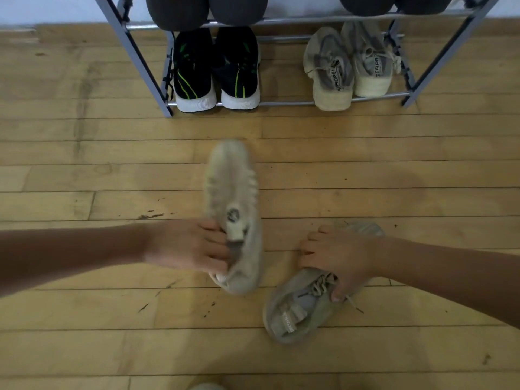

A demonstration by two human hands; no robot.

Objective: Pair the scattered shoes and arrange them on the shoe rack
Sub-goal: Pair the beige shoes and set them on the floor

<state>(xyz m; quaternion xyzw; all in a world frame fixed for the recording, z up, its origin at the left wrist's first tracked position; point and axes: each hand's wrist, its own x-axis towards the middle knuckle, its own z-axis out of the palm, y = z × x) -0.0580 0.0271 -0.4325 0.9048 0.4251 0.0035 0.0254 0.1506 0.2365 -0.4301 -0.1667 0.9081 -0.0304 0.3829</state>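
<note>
Shoes: two beige ones on the floor w/ you, near the rack (pixel 146 68). Your left hand (pixel 185 244) grips the left shoe (pixel 233 192) at its heel opening, sole tipped toward you, blurred. Right hand (pixel 342 256) wraps the other shoe (pixel 298 311) mid-body, fingers spread over the top, thumb underneath. Turn both toes-fwd, soles down, then slot them side by side in the gap btw the black pair (pixel 215 70) & grey pair (pixel 347 64).

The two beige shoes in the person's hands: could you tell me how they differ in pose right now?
The shoe in the left hand is turned sole-up, toe toward the rack, and blurred. The shoe under the right hand shows its laces and opening and lies at an angle on the floor. Both are the same beige knit style.
</note>
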